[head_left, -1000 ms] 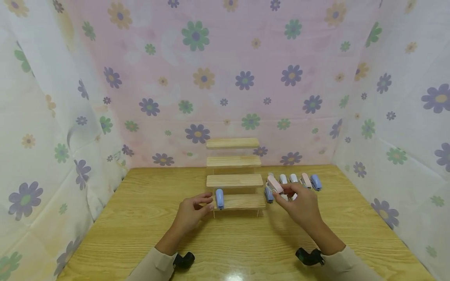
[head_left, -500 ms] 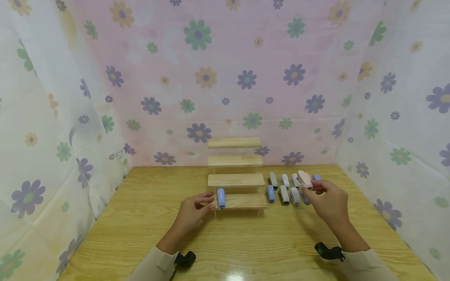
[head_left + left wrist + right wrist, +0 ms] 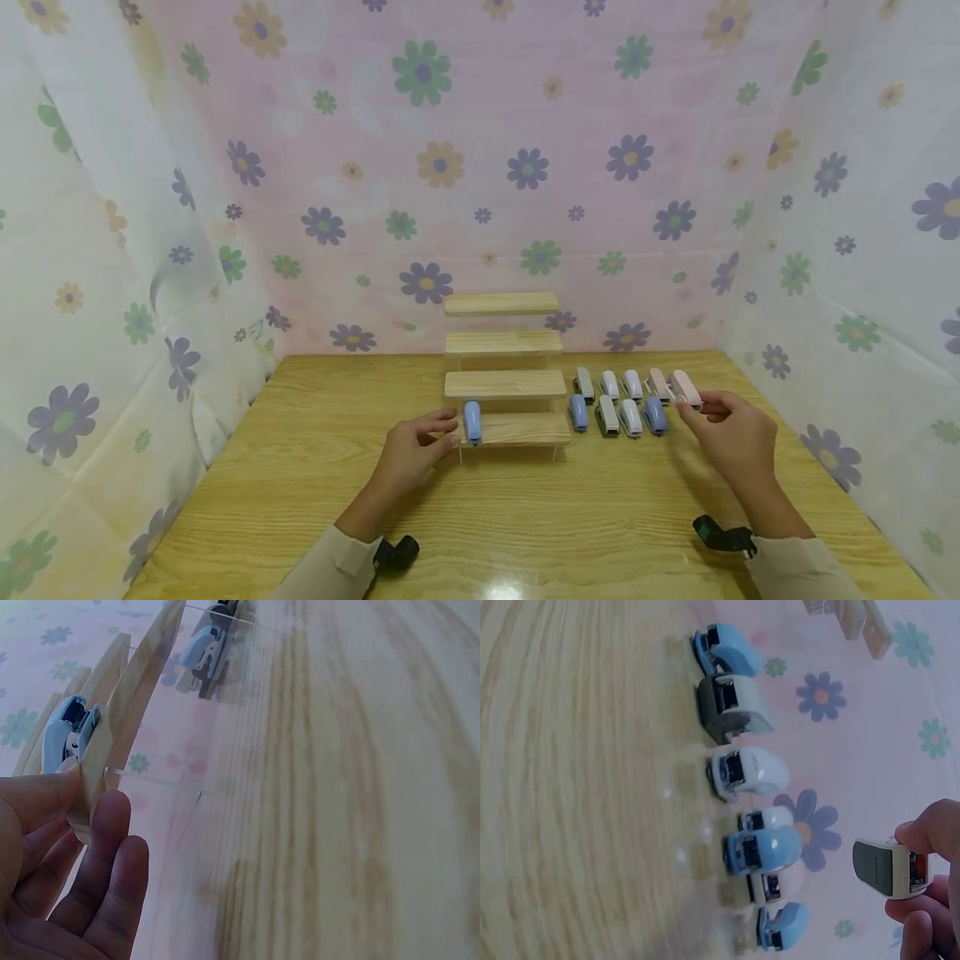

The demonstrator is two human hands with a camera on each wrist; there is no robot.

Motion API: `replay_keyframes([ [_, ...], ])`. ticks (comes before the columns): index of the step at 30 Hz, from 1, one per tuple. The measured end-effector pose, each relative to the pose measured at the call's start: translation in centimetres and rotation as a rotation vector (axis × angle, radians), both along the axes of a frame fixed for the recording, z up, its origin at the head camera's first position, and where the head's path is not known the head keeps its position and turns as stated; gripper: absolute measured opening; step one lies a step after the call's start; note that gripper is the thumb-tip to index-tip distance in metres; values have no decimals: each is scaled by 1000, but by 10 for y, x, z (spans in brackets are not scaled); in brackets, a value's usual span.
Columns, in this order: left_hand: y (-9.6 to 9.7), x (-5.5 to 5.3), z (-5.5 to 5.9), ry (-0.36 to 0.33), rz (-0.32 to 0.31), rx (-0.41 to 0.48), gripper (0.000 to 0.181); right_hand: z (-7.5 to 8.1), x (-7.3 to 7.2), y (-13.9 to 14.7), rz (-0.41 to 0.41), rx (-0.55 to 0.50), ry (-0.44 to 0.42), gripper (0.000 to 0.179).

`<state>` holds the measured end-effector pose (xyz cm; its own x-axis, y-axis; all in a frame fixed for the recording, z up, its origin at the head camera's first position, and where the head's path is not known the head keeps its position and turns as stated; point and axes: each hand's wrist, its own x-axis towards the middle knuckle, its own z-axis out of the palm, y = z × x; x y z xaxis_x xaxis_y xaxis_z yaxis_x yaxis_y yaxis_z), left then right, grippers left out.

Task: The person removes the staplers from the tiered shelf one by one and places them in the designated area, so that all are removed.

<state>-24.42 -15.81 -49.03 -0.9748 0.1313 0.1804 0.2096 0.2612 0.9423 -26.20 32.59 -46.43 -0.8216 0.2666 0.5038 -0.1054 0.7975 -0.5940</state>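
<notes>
My left hand (image 3: 411,454) pinches the left end of a stepped wooden display stand's lowest step (image 3: 521,429), thumb above and fingers beneath in the left wrist view. On that end stands a light blue mini stapler (image 3: 472,422), close to the thumb. Over on the right, my right hand (image 3: 738,437) holds a pink mini stapler (image 3: 685,387) between thumb and fingers. The right wrist view shows its grey base (image 3: 873,868) facing the camera, lifted off the table. Left of this hand, two rows of mini staplers include a white one (image 3: 631,418) and a blue one (image 3: 655,416).
Higher wooden steps (image 3: 501,304) rise behind the lowest one. Grey (image 3: 584,384) and pink (image 3: 657,384) staplers are in the back row. The wood-grain table (image 3: 322,433) ends at flowered cloth (image 3: 480,208) at the back and sides.
My right hand has carried the pink stapler rightward, from beside the stand across the rows to their right end. My left hand and the blue stapler on the step stay put.
</notes>
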Motion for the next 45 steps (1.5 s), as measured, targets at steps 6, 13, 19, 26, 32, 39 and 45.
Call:
replay_keyframes([
  [6,-1,0,0,-7,-8,-1,28,-7,-2,7,-13,9,-63,47],
  [13,0,0,0,-24,-12,24,28,-17,-6,15,-18,53,-150,50],
  [19,3,5,5,-12,9,14,27,-18,-3,14,7,61,-197,51],
  [26,0,3,1,-1,3,-21,26,-19,-3,13,24,71,-236,48],
  [32,0,0,-1,-2,2,-19,26,-21,-4,15,28,88,-260,48],
  [39,0,0,-1,-18,1,2,26,-23,-6,17,37,73,-293,51],
  [45,0,2,1,-31,-2,-6,26,-23,-7,18,43,62,-326,49],
])
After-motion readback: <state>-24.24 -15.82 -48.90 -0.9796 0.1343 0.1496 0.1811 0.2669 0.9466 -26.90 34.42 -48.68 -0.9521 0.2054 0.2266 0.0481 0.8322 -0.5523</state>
